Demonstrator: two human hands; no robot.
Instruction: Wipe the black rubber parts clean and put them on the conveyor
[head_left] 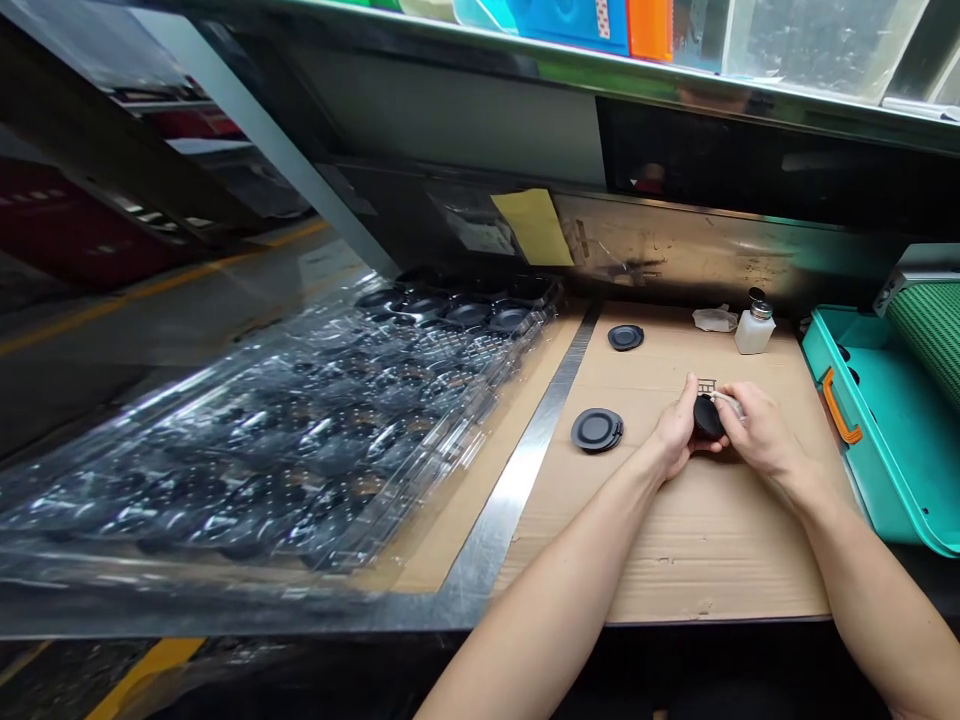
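My left hand [679, 425] grips the edge of a round black disc [707, 417] over the cardboard sheet [675, 550]. My right hand [761, 432] is pressed close against the disc and pinches a small silvery object [726, 405], which is partly hidden by my fingers and too small to name. Two similar black discs with small tabs lie on the cardboard to the left: one [596, 430] nearer to me, another [625, 337] farther back. A small grid-patterned label [706, 386] lies just beyond my hands.
A white dispenser bottle [755, 328] and a crumpled white cloth [714, 319] stand at the back. A teal bin with an orange handle [877, 430] sits at the right. Stacked clear plastic trays [262, 430] holding dark round parts fill the left, beyond a steel strip [517, 480].
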